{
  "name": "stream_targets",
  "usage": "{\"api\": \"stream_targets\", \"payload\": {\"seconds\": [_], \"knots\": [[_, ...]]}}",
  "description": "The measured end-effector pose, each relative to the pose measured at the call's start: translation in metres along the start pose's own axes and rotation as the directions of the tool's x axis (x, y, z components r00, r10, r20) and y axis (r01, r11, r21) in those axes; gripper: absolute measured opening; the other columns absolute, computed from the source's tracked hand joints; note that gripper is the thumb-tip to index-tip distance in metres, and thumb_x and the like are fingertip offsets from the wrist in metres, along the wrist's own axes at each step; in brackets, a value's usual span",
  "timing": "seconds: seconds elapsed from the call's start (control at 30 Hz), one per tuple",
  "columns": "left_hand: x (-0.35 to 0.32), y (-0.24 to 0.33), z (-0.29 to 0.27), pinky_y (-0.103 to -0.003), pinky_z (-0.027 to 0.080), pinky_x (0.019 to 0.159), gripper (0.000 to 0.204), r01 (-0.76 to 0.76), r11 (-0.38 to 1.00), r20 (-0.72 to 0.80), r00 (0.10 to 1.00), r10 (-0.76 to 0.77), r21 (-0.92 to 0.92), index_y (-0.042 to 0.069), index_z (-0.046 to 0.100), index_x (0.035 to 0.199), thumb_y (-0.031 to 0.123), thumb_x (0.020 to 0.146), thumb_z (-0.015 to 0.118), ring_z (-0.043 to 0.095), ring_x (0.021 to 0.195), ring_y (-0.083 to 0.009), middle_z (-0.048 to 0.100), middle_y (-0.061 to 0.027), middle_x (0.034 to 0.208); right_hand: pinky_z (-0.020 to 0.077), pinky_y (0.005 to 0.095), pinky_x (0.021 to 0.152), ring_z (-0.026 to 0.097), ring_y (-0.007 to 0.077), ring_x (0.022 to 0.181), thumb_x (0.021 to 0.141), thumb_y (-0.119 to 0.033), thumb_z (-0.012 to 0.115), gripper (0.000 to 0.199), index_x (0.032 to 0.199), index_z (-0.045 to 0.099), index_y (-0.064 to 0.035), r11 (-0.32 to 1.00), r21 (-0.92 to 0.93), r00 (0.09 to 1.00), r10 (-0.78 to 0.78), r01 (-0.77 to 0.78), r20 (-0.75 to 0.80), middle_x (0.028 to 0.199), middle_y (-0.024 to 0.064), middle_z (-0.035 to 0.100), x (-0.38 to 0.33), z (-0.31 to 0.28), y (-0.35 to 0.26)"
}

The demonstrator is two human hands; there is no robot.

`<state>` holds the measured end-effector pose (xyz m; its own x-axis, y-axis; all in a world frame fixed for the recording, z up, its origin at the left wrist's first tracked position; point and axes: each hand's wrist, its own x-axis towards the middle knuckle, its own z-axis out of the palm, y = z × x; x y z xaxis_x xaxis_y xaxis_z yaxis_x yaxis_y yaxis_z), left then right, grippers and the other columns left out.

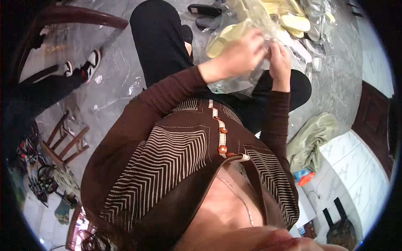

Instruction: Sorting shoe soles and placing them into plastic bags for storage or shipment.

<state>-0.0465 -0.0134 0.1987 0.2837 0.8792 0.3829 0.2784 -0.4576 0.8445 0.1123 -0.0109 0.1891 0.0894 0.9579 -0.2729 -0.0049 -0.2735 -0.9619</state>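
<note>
My left hand reaches across my lap, its fingers bent and pressed together on thin clear plastic. Close by on its right, my right hand pinches the same clear plastic bag between thumb and fingers. A pale yellow slipper shows beside my left hand, under or inside clear film; I cannot tell which. Beyond my hands lie more pale yellow slippers, with white and grey slippers near them, several in clear wrapping. Dark slippers rest at the far side.
Clear plastic sheeting covers the floor. At left are a curved wooden armrest, another person's black-and-white shoe and a small wooden stool frame. A grey-green cloth lies at my right, beside a dark wooden door.
</note>
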Motion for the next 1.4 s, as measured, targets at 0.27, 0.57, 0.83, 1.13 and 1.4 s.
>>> {"api": "stream_targets", "payload": {"seconds": [0.27, 0.57, 0.83, 1.13, 1.4], "knots": [[-0.033, 0.01, 0.052, -0.033, 0.048, 0.062, 0.016, -0.218, 0.976, 0.228, 0.949, 0.217, -0.021, 0.0, 0.055, 0.084, 0.015, 0.079, 0.054, 0.059, 0.073, -0.0239, 0.054, -0.0141, 0.101, 0.0439, 0.0207, 0.055, 0.054, 0.009, 0.067, 0.082, -0.009, 0.054, 0.013, 0.09, 0.057, 0.0, 0.937, 0.338, 0.994, 0.106, -0.091, -0.024, 0.08, 0.0038, 0.059, -0.019, -0.016, 0.016], [-0.007, -0.103, -0.005, -0.025, 0.043, 0.047, 0.012, 0.464, 0.477, -0.086, 0.644, -0.76, -0.746, 0.002, 0.057, 0.077, 0.013, 0.078, 0.054, 0.051, 0.052, -0.0122, 0.056, -0.0028, 0.067, 0.0496, 0.0347, 0.069, 0.055, 0.0135, 0.063, 0.081, 0.001, 0.046, 0.011, 0.085, 0.056, -0.0014, 0.939, 0.331, 0.988, -0.049, 0.096, -0.148, 0.076, 0.0052, 0.058, -0.011, -0.058, 0.004], [-0.068, -0.131, 0.044, -0.03, 0.043, 0.057, 0.023, 0.681, -0.079, 0.51, 0.462, -0.726, -0.728, 0.006, 0.053, 0.096, 0.02, 0.079, 0.055, 0.052, 0.074, -0.0177, 0.055, -0.0057, 0.087, 0.0384, 0.0575, 0.086, 0.058, 0.02, 0.069, 0.084, -0.01, 0.042, 0.017, 0.088, 0.055, 0.0005, 0.71, 0.685, 0.909, -0.378, 0.165, 0.174, 0.082, 0.0107, 0.059, -0.001, -0.057, -0.01], [-0.066, -0.162, 0.086, -0.031, 0.042, 0.072, 0.033, 0.717, -0.367, 0.793, 0.439, -0.422, -0.592, 0.009, 0.05, 0.11, 0.027, 0.082, 0.053, 0.048, 0.097, -0.0198, 0.051, -0.0072, 0.104, 0.0356, 0.0555, 0.088, 0.052, 0.0352, 0.094, 0.083, -0.025, 0.047, 0.029, 0.099, 0.053, -0.0018, 0.81, 0.586, 0.998, -0.052, 0.015, 0.046, 0.096, 0.0185, 0.057, -0.028, -0.072, -0.017], [-0.062, -0.217, 0.1, -0.027, 0.048, 0.065, 0.042, 0.623, 0.43, 0.657, 0.749, -0.086, -0.653, -0.002, 0.039, 0.117, 0.022, 0.085, 0.049, 0.056, 0.081, -0.0161, 0.056, -0.0117, 0.093, 0.0393, 0.049, 0.086, 0.052, 0.035, 0.096, 0.084, -0.025, 0.045, 0.032, 0.101, 0.051, 0.0009, 0.931, 0.358, 0.963, 0.157, -0.07, -0.219, 0.099, 0.0196, 0.055, -0.065, -0.105, -0.024]]}}
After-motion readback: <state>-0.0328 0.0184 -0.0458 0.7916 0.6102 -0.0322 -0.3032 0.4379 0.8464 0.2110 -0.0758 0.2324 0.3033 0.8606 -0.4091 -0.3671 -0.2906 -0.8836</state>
